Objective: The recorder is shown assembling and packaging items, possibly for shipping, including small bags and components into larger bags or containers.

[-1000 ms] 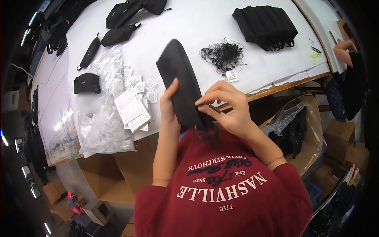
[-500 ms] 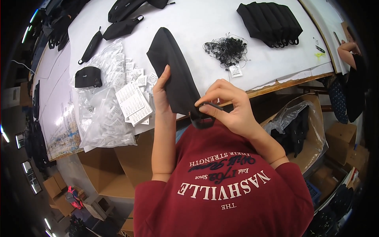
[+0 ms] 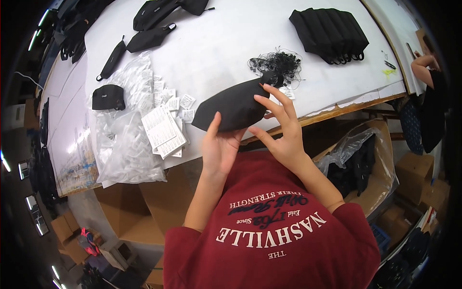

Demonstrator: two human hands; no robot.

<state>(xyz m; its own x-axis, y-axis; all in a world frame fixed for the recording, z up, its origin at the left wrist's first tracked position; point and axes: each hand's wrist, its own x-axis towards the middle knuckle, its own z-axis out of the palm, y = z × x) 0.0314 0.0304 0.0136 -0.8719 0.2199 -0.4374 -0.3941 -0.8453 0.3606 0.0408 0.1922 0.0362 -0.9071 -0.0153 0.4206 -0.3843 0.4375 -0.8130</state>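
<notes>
A black zippered pouch [image 3: 231,103] is held up over the table's near edge, lying slantwise with its loop end up to the right. My left hand [image 3: 219,144] grips it from below, the thumb on the face toward me and the other fingers hidden behind it. Beside the pouch's right end is my right hand [image 3: 284,127], open, thumb and fingers spread, with fingertips at or very near the fabric. Just beyond that end lies a tangle of black tag strings [image 3: 279,65]. A white tag [image 3: 287,92] shows partly behind my right fingers.
White printed tags [image 3: 163,130] and clear plastic bags [image 3: 127,144] cover the table's left side, near several black pouches [image 3: 108,97]. A row of black pouches [image 3: 329,33] lies at the far right. Below the edge stands an open carton [image 3: 380,164]. Another person [image 3: 426,72] is at right.
The pouch has swung from upright to nearly level, its loop end now up at the right. My right hand has let go of the small black piece at that end and spread its fingers.
</notes>
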